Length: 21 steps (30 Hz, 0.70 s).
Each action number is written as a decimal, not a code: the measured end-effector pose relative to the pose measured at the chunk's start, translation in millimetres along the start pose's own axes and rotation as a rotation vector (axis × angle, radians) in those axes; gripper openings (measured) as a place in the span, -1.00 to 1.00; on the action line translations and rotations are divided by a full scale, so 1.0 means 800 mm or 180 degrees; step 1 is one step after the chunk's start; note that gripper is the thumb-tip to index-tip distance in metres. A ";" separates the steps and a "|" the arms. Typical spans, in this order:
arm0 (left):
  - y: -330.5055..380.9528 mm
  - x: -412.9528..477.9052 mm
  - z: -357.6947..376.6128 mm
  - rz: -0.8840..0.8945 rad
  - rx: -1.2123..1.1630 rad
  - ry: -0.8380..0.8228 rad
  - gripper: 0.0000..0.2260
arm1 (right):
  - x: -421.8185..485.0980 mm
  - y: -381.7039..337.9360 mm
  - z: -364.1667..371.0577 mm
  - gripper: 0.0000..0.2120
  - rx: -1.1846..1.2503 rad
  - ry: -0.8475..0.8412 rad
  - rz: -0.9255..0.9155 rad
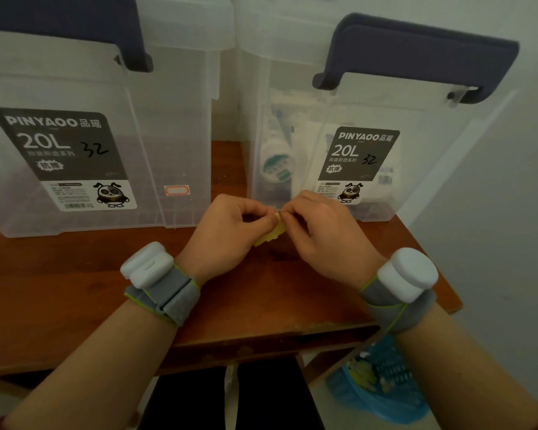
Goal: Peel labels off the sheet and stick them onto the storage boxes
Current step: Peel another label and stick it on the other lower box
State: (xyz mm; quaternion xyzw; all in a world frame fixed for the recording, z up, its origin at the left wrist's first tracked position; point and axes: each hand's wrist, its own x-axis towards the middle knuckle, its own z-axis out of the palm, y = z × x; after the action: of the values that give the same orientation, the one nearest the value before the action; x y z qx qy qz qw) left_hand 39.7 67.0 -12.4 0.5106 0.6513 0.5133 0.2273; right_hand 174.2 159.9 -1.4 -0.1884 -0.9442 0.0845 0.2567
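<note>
Left hand (227, 225): grip closed, thumb and forefinger pinching the upper edge of the label sheet (272, 232).
Right hand (320, 225): grip pinched at the same edge, apparently picking a label loose. The label itself is too small to make out.
Sheet position: held just above the surface (75, 274), in front of the boxes.
Left storage box (168, 119): one red-bordered label (176, 190) already stuck low on its front.
Right storage box (416, 166): no new label visible, so it is probably next.
</note>
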 end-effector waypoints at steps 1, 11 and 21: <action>0.000 0.000 0.000 0.0005 0.0001 -0.0005 -0.91 | 0.000 0.000 0.000 -0.84 0.0021 0.0005 0.0004; -0.002 0.001 -0.001 0.0041 0.0034 -0.0049 -0.89 | 0.000 0.002 0.000 -0.85 0.0258 0.0000 0.0089; -0.003 -0.001 0.000 0.0154 0.0237 -0.0042 -0.89 | 0.001 0.001 -0.005 -0.84 0.0019 -0.0102 0.0062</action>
State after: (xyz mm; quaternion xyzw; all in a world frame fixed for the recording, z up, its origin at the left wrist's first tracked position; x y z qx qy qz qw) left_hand 38.4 66.6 -14.8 0.5377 0.6559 0.4906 0.1999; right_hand 175.7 161.0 2.1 -0.1955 -0.9460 0.0928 0.2412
